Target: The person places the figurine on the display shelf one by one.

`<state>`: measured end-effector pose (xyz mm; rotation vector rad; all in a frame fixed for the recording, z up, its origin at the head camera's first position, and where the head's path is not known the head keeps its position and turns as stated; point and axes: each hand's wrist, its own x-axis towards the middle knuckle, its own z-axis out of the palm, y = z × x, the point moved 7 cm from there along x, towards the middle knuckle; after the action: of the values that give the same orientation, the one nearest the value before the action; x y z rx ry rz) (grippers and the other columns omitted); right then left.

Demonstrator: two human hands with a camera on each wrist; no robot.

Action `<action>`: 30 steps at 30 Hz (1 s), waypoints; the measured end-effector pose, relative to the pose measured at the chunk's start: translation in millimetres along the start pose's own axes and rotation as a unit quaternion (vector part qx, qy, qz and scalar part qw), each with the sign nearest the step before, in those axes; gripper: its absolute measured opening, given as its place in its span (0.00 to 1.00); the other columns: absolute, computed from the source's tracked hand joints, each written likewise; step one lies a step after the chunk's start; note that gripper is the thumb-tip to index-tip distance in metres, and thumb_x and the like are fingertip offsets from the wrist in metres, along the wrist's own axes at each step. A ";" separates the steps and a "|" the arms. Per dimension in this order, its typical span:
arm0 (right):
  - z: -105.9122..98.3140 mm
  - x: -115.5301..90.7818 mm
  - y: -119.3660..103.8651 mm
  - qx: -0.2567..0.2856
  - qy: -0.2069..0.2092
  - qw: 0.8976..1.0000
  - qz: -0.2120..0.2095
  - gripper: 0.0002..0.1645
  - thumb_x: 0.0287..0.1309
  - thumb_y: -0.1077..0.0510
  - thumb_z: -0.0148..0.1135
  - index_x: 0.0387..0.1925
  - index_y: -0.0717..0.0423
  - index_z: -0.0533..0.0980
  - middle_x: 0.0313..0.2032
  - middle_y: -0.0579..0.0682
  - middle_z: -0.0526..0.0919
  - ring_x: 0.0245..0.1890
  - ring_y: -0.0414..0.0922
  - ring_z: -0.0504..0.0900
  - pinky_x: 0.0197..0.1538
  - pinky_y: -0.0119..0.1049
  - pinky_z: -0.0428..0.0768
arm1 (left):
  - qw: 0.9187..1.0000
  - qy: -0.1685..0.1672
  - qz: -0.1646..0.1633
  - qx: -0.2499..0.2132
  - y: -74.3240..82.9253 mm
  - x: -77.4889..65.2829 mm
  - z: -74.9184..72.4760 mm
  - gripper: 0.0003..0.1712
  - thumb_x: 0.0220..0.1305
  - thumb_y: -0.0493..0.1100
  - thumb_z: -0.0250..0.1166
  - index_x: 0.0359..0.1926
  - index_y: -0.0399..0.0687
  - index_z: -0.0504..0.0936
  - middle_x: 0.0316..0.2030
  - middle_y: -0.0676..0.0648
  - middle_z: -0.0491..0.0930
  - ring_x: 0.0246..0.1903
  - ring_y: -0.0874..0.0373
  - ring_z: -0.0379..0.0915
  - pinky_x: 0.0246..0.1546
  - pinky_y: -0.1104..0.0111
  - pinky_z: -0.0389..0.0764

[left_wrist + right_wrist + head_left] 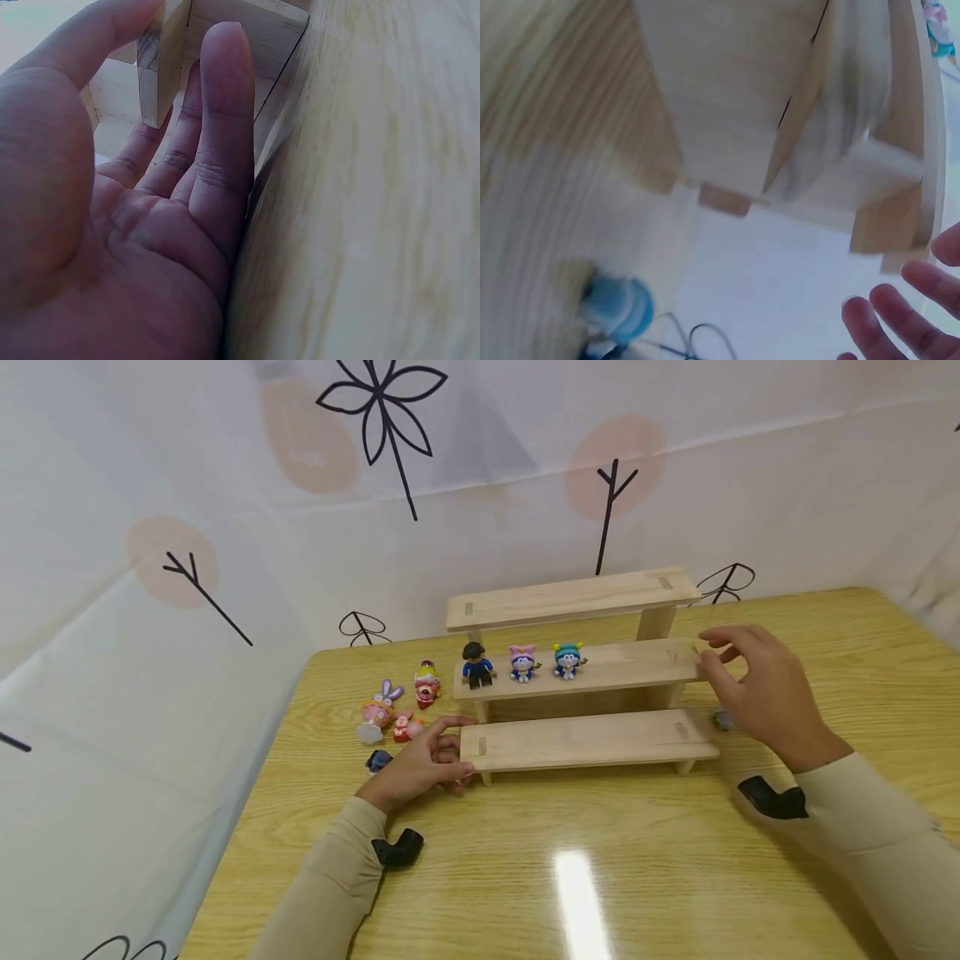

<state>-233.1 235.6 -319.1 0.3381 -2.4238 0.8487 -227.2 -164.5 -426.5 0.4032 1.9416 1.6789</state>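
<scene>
A three-tier wooden display stand (585,742) stands on the table. My left hand (420,762) holds the left end of its lowest tier, thumb at the front corner and fingers at the back. In the left wrist view the board end (154,75) lies between thumb and fingers. My right hand (765,689) is at the right end of the middle tier (630,667), its thumb and index finger by the edge. The right wrist view shows loosely spread fingers (911,326). On the middle tier stand a dark-capped toy figure (477,667), a pink-hatted figurine (522,664) and a teal-hatted figurine (567,661).
Left of the stand lie a bunny-eared figurine (377,714), a yellow-topped figurine (427,683), a small red-and-pink figurine (403,727) and a dark blue one (378,761). A small bluish thing (722,720) is partly hidden by the right hand. A patterned cloth (495,527) hangs behind the table.
</scene>
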 end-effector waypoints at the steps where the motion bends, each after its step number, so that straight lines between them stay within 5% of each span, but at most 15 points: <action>1: -1.1 -1.1 5.2 0.005 -0.008 1.000 0.012 0.17 0.69 0.58 0.56 0.54 0.62 0.80 0.49 0.62 0.80 0.41 0.31 0.73 0.34 0.17 0.62 | 1.000 0.000 -0.001 -0.001 -0.3 0.2 0.0 0.41 0.65 0.39 0.69 0.73 0.55 0.59 0.43 0.44 0.76 0.38 0.55 0.82 0.36 0.60 0.87; 4: -3.9 -4.1 23.1 0.016 -0.038 0.998 0.045 0.18 0.71 0.56 0.54 0.54 0.62 0.79 0.51 0.63 0.79 0.40 0.20 0.64 0.35 0.15 0.62 | 1.000 -0.001 -0.002 -0.003 -0.1 0.3 0.4 0.40 0.65 0.38 0.69 0.73 0.54 0.59 0.43 0.44 0.76 0.38 0.55 0.82 0.36 0.60 0.87; 10: -7.9 -9.1 56.6 0.009 -0.087 0.991 0.102 0.21 0.75 0.51 0.50 0.55 0.61 0.78 0.50 0.62 0.77 0.39 0.29 0.69 0.35 0.18 0.63 | 1.000 0.000 -0.001 -0.005 1.3 -0.8 1.2 0.41 0.65 0.39 0.69 0.73 0.55 0.59 0.43 0.43 0.76 0.37 0.55 0.82 0.35 0.60 0.87; 15: -8.2 -10.3 79.6 -0.010 -0.133 0.982 0.135 0.26 0.76 0.47 0.48 0.56 0.64 0.76 0.48 0.64 0.77 0.39 0.43 0.73 0.34 0.34 0.69 | 1.000 0.000 -0.001 -0.008 1.6 -1.4 1.7 0.41 0.64 0.40 0.70 0.73 0.55 0.59 0.46 0.43 0.77 0.38 0.55 0.82 0.35 0.60 0.87; 17: -5.8 -11.6 89.9 -0.021 -0.170 0.974 0.148 0.29 0.76 0.44 0.46 0.58 0.65 0.74 0.46 0.66 0.78 0.37 0.50 0.74 0.32 0.39 0.70 | 1.000 0.000 -0.001 -0.008 1.6 -1.3 1.6 0.42 0.64 0.40 0.70 0.73 0.56 0.59 0.46 0.43 0.77 0.39 0.56 0.82 0.35 0.60 0.87; 24: 7.2 -21.8 117.0 -0.033 -0.319 0.934 0.158 0.36 0.75 0.39 0.46 0.63 0.66 0.68 0.42 0.65 0.81 0.33 0.48 0.79 0.31 0.40 0.75 | 1.000 -0.002 0.001 -0.005 2.5 -1.2 1.5 0.41 0.65 0.40 0.69 0.73 0.55 0.59 0.43 0.44 0.76 0.38 0.55 0.82 0.35 0.61 0.87; 30: 14.3 -27.9 121.4 -0.027 -0.354 0.922 0.157 0.35 0.70 0.38 0.54 0.63 0.62 0.70 0.42 0.60 0.82 0.37 0.47 0.80 0.36 0.45 0.79 | 1.000 -0.006 0.006 -0.006 3.7 -1.9 1.7 0.40 0.65 0.38 0.68 0.73 0.54 0.58 0.39 0.45 0.74 0.38 0.55 0.82 0.36 0.60 0.87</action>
<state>-264.4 321.4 -405.0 0.2670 -3.2370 0.8965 -225.1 -163.5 -422.6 0.4205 1.9228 1.6906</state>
